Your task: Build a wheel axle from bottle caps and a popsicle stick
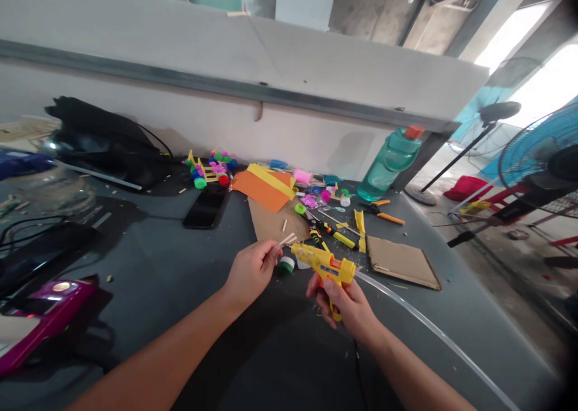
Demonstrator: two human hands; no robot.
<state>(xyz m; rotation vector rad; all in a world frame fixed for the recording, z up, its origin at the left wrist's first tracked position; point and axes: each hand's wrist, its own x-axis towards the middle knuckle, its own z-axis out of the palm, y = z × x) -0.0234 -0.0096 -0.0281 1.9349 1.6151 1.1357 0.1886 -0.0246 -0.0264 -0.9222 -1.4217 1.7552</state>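
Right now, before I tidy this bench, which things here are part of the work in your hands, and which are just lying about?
In use: the left hand pinching small wooden sticks; the right hand gripping a yellow glue gun.

Lying about: a phone, a water bottle, a cardboard sheet, a black bag.

Centre of the frame: one left hand (251,271), one right hand (347,309), one hot glue gun (323,266). Above them: one phone (206,205), one water bottle (391,164). Far right: seemingly two fans (539,152).
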